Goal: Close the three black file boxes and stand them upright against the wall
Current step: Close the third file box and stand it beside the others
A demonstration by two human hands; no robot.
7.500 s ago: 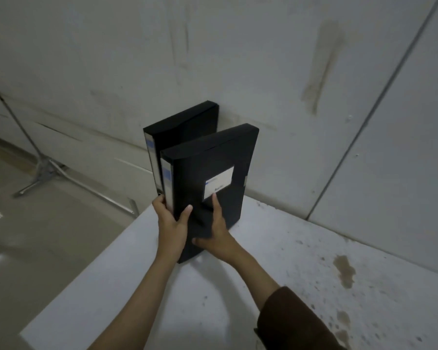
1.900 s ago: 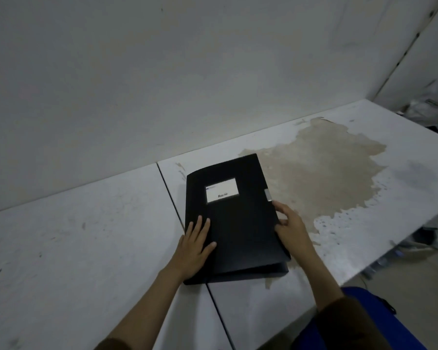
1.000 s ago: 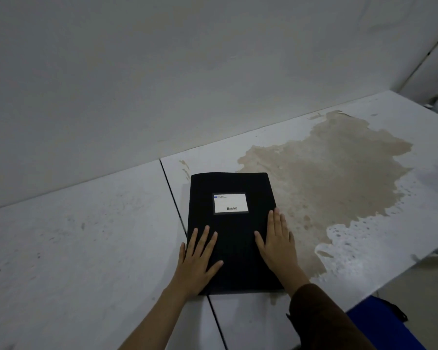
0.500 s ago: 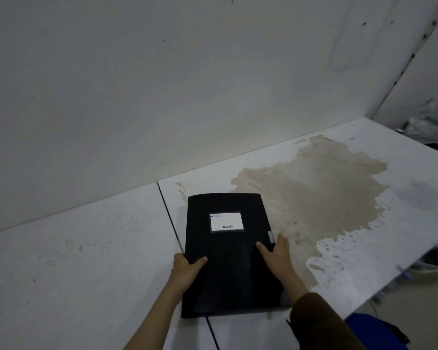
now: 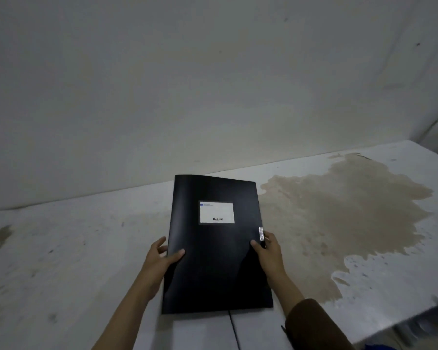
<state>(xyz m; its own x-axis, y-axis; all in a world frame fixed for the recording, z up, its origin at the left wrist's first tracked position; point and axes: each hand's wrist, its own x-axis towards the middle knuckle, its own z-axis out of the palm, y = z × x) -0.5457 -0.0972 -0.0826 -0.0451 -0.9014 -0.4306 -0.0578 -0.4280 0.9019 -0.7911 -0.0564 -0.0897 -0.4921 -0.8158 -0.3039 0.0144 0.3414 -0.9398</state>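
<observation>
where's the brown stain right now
In the head view the brown stain spreads over the white table, right of the file box, beside the right hand.

Place: a plain work room or storeroom, not a cozy home room. I cannot tell just which kind.
Wall: bare and off-white, with faint marks and little dark specks. No pictures or paint colors.
Table: a white top made of two flat pieces with a thin dark line between them. It is dirty with small gray spots.
Stain: a big brown dried splash covers the right side of the table.
Office thing: a black file box with a white label, the kind used for papers.
Light: dim and gray.
</observation>
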